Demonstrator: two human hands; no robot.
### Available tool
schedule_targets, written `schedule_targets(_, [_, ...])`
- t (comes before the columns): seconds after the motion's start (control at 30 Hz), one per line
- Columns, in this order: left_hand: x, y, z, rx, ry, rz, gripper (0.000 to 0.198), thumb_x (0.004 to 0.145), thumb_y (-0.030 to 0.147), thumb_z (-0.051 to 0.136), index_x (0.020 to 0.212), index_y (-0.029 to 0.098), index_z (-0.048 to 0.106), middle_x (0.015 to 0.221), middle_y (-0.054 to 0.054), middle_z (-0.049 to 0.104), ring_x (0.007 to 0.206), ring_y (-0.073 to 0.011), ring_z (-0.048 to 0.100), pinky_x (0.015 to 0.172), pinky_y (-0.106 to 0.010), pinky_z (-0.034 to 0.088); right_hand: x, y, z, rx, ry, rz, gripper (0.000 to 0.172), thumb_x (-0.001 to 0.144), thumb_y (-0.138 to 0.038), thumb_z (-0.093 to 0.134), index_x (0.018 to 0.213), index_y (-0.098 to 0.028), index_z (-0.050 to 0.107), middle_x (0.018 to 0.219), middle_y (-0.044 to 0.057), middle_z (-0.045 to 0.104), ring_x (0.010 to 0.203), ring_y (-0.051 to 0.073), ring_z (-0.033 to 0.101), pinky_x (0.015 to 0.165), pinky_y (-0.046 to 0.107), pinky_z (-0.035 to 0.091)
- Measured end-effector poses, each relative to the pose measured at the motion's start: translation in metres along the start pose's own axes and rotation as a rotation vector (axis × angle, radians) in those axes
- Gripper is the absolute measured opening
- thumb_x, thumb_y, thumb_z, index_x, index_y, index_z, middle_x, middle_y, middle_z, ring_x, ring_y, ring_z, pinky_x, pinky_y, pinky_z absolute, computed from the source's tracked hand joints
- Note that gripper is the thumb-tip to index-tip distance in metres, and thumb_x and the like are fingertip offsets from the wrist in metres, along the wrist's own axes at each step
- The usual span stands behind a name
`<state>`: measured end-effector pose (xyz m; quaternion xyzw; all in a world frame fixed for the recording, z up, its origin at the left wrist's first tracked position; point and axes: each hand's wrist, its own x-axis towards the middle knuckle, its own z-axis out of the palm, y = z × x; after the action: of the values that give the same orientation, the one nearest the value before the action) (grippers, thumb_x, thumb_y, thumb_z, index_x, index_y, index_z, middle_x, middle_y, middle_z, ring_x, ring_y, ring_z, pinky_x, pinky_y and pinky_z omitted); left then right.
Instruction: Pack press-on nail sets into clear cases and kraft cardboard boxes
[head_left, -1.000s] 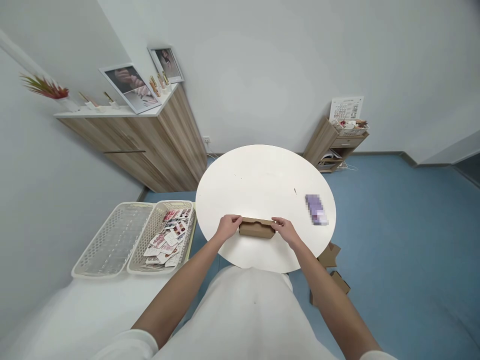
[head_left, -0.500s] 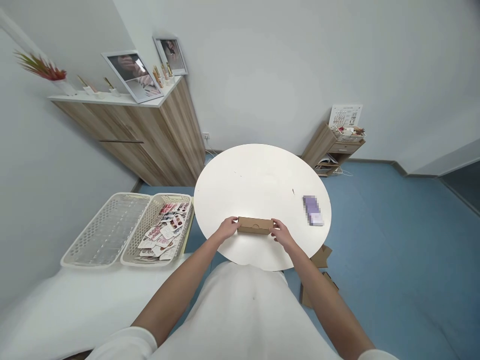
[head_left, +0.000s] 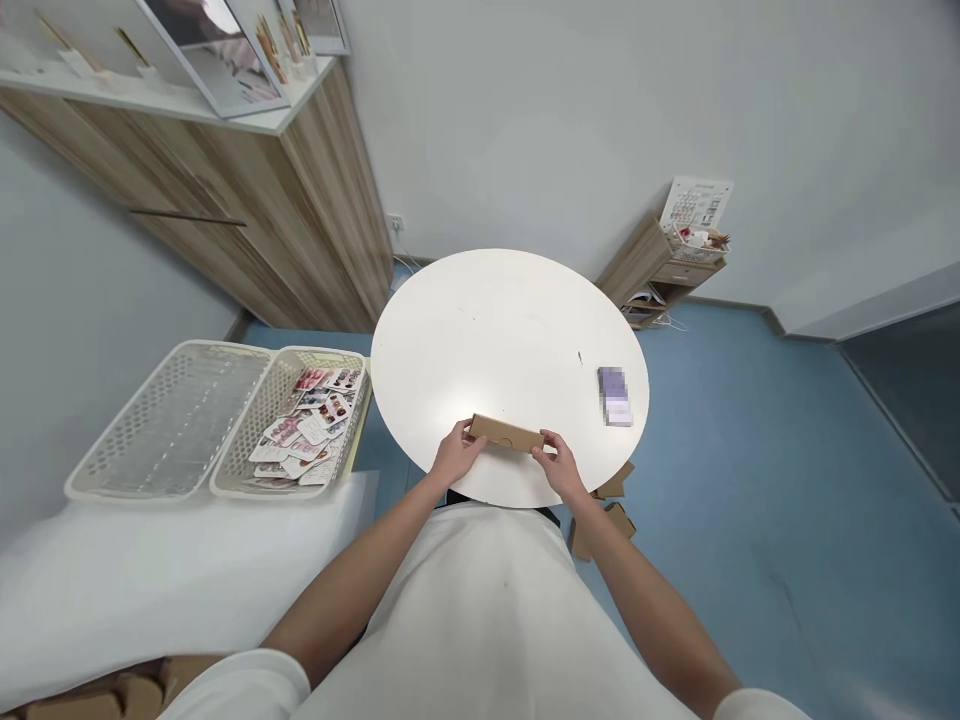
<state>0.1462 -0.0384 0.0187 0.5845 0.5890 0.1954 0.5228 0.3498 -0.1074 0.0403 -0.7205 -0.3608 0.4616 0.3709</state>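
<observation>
I pinch the ends of the cardboard box [head_left: 506,435] between my left hand [head_left: 457,455] and right hand [head_left: 559,470], at the table's [head_left: 510,320] near edge. It looks folded shut. The cards [head_left: 307,435] lie apart in the basket [head_left: 225,488].

We find ourselves in what looks like a small nail-goods workroom: framed prints [head_left: 214,55] line a wooden cabinet [head_left: 247,200] at eleven o'clock, a basket [head_left: 352,425] of nail-sample cards [head_left: 304,440] sits at ten o'clock, cardboard blanks [head_left: 604,522] lie on the floor [head_left: 750,480] at two o'clock.
</observation>
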Motion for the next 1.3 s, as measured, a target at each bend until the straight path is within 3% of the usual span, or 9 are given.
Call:
schedule_targets(0.17, [-0.009, -0.007, 0.018, -0.002, -0.01, 0.009, 0.054, 0.072, 0.029, 0.055, 0.122, 0.022, 0.039, 0.102, -0.006, 0.059, 0.069, -0.0127, 0.058, 0.067, -0.026, 0.045, -0.009, 0.008, -0.005, 0.052, 0.003, -0.004, 0.045, 0.065, -0.031, 0.057, 0.108, -0.023, 0.044, 0.119, 0.007, 0.049, 0.087, 0.017, 0.058, 0.074, 0.03, 0.046])
schedule_targets(0.37, [-0.014, -0.017, 0.046, -0.111, -0.028, 0.059, 0.06, 0.07, 0.03, 0.059, 0.125, 0.022, 0.036, 0.104, -0.007, 0.057, 0.077, -0.0144, 0.058, 0.069, -0.028, 0.046, -0.014, 0.014, -0.015, 0.082, 0.005, 0.062, 0.047, 0.067, -0.03, 0.055, 0.111, -0.023, 0.041, 0.113, 0.007, 0.054, 0.096, 0.02, 0.057, 0.08, 0.033, 0.046])
schedule_targets(0.57, [-0.011, -0.012, 0.071, -0.095, 0.078, -0.041, 0.052, 0.072, 0.038, 0.057, 0.118, 0.016, 0.044, 0.112, -0.013, 0.051, 0.09, -0.0176, 0.055, 0.078, -0.031, 0.044, -0.005, 0.034, -0.032, 0.188, 0.001, 0.059, 0.049, 0.064, -0.031, 0.06, 0.109, -0.023, 0.041, 0.127, 0.008, 0.043, 0.11, 0.02, 0.05, 0.088, 0.033, 0.043])
schedule_targets(0.73, [-0.011, -0.005, 0.087, 0.01, 0.139, -0.108, 0.05, 0.071, 0.035, 0.058, 0.113, 0.013, 0.045, 0.11, -0.013, 0.053, 0.099, -0.0205, 0.052, 0.083, -0.033, 0.041, 0.004, 0.051, -0.049, 0.217, -0.091, 0.082, 0.051, 0.063, -0.029, 0.062, 0.11, -0.024, 0.042, 0.125, 0.008, 0.045, 0.116, 0.021, 0.044, 0.093, 0.037, 0.037])
schedule_targets(0.87, [-0.011, -0.006, 0.094, 0.022, 0.183, -0.162, 0.049, 0.069, 0.032, 0.06, 0.113, 0.015, 0.045, 0.11, -0.013, 0.054, 0.098, -0.0204, 0.053, 0.081, -0.033, 0.042, 0.011, 0.059, -0.06, 0.23, -0.177, 0.075, 0.056, 0.063, -0.028, 0.063, 0.115, -0.026, 0.041, 0.125, 0.008, 0.046, 0.116, 0.021, 0.044, 0.093, 0.04, 0.036])
schedule_targets(1.1, [-0.014, -0.008, 0.099, -0.022, 0.217, -0.134, 0.048, 0.074, 0.032, 0.055, 0.117, 0.016, 0.042, 0.116, -0.012, 0.052, 0.101, -0.0191, 0.053, 0.083, -0.032, 0.042, 0.015, 0.069, -0.068, 0.207, -0.251, 0.096, 0.064, 0.061, -0.03, 0.064, 0.121, -0.027, 0.04, 0.126, 0.007, 0.045, 0.109, 0.021, 0.049, 0.086, 0.037, 0.041])
schedule_targets(1.3, [-0.018, -0.002, 0.101, 0.011, 0.309, -0.217, 0.049, 0.076, 0.035, 0.053, 0.12, 0.017, 0.041, 0.118, -0.013, 0.05, 0.103, -0.0196, 0.051, 0.083, -0.032, 0.042, 0.011, 0.076, -0.073, 0.186, -0.312, 0.136, 0.068, 0.062, -0.035, 0.064, 0.124, -0.027, 0.036, 0.126, 0.008, 0.043, 0.088, 0.016, 0.057, 0.079, 0.034, 0.045])
